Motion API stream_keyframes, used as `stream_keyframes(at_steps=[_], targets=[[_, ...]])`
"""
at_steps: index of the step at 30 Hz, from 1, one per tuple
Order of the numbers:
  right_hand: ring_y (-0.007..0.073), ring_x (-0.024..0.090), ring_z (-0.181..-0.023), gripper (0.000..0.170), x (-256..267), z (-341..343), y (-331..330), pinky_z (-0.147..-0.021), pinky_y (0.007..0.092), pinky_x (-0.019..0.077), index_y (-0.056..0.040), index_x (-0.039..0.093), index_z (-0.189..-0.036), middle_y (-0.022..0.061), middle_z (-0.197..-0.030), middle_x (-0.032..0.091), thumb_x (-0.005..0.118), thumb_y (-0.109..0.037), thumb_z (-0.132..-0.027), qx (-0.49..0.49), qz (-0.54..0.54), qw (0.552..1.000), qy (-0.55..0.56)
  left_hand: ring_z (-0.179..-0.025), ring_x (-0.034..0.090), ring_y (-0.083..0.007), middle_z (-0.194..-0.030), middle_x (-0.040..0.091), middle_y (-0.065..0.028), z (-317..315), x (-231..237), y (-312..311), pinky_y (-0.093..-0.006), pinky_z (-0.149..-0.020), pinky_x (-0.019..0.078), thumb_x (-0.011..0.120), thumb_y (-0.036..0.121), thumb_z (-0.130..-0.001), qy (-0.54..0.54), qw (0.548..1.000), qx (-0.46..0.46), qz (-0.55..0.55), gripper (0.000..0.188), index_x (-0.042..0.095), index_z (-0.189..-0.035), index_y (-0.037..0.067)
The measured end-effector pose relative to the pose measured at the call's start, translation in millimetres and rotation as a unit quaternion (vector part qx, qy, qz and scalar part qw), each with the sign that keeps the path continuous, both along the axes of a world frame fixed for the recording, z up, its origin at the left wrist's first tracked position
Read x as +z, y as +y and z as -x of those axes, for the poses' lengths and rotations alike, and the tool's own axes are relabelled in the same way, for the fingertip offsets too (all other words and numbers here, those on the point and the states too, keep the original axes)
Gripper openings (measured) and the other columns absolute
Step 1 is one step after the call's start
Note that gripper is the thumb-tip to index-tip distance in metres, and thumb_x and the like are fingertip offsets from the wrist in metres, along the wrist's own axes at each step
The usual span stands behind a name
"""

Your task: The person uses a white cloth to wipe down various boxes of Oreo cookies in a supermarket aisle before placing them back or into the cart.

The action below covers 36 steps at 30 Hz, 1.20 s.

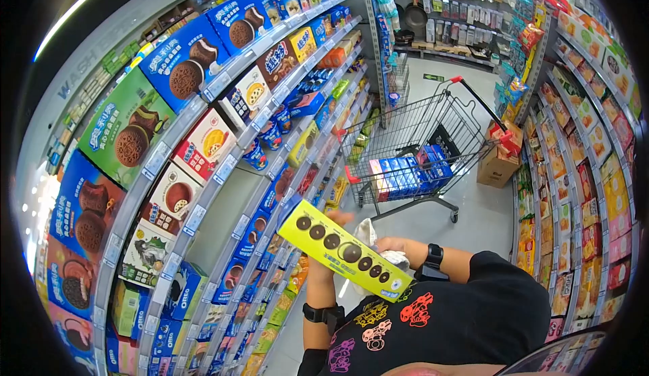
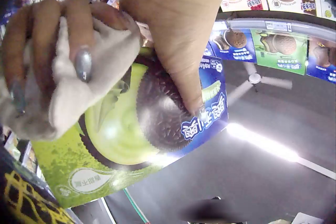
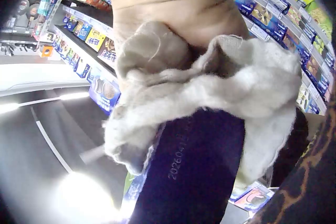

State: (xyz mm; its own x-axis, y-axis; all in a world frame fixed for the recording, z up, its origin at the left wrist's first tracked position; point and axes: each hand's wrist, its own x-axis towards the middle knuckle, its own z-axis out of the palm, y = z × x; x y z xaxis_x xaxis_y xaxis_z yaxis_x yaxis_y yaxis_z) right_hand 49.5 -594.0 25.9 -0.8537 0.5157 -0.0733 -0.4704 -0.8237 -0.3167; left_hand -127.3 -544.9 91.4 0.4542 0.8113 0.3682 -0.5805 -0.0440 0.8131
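My left hand [image 1: 340, 218] grips a lime-green and blue cookie box [image 1: 318, 235] in front of my chest, partly hidden behind it in the head view. Its thumb [image 2: 181, 69] lies across the box front, which pictures dark sandwich cookies with green filling. A crumpled white cloth [image 2: 102, 58] is bunched in my right hand [image 1: 397, 243], whose fingers curl over it with silvery nails showing. That cloth [image 3: 184, 95] lies against the box's narrow dark-blue end [image 3: 197, 166], where a printed date shows. Most of the right fingers are hidden by the cloth in the right wrist view.
Shelves packed with cookie boxes [image 1: 179, 62] curve along the left; more snack shelving [image 1: 585, 193] lines the right. A shopping cart [image 1: 416, 139] holding several blue packages [image 1: 399, 177] stands ahead on the aisle floor. Beside it sits a brown carton [image 1: 497, 166].
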Motion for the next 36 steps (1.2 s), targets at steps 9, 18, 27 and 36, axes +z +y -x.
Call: stream_keyframes(at_steps=[9, 18, 27, 36], targets=[[0.0166, 0.062, -0.081, 0.037, 62.2, 4.6, 7.5, -0.070, 0.0283, 0.0525, 0.0015, 0.047, -0.112, 0.0119, -0.098, 0.061, 0.059, -0.010, -0.079, -0.235, -0.172, 0.937, -0.192, -0.104, 0.052, -0.0239, -0.117, 0.049, -0.0108, 15.0, 23.7, -17.5, -0.0363, -0.087, 0.0427, 0.053, 0.031, -0.080, -0.003, 0.978, 0.145, 0.152, 0.055, 0.034, -0.124, 0.004], [0.0131, 0.059, -0.082, 0.039, 59.1, 2.4, -1.0, -0.071, 0.0273, 0.0502, -0.0029, 0.048, -0.113, 0.0060, -0.098, 0.059, 0.062, -0.004, -0.077, -0.262, -0.192, 0.899, -0.292, -0.098, 0.053, -0.0206, -0.113, 0.052, -0.0111, 11.6, 21.6, -10.8, -0.0311, -0.083, 0.0434, 0.061, 0.019, -0.077, 0.006, 0.979, 0.049, 0.196, 0.054, 0.037, -0.121, 0.000], [0.0126, 0.052, -0.095, 0.060, 78.2, -3.7, -3.6, -0.081, 0.0298, 0.0440, -0.0036, 0.039, -0.121, 0.0045, -0.107, 0.054, 0.068, -0.001, -0.069, -0.344, -0.321, 0.820, -0.325, -0.101, 0.053, -0.0217, -0.115, 0.052, -0.0108, 6.4, 2.1, -17.0, -0.0325, -0.086, 0.0422, 0.062, 0.026, -0.075, 0.034, 0.973, -0.036, 0.225, 0.057, 0.039, -0.121, -0.001], [0.0146, 0.044, -0.108, 0.069, 84.3, -6.6, -0.1, -0.091, 0.0289, 0.0366, -0.0007, 0.030, -0.129, 0.0068, -0.121, 0.045, 0.065, 0.000, -0.070, -0.442, -0.311, 0.804, -0.249, -0.102, 0.054, -0.0234, -0.114, 0.053, -0.0118, -5.6, -21.5, -24.2, -0.0360, -0.087, 0.0427, 0.059, 0.026, -0.076, -0.004, 0.958, -0.093, 0.272, 0.053, 0.043, -0.119, 0.000]])
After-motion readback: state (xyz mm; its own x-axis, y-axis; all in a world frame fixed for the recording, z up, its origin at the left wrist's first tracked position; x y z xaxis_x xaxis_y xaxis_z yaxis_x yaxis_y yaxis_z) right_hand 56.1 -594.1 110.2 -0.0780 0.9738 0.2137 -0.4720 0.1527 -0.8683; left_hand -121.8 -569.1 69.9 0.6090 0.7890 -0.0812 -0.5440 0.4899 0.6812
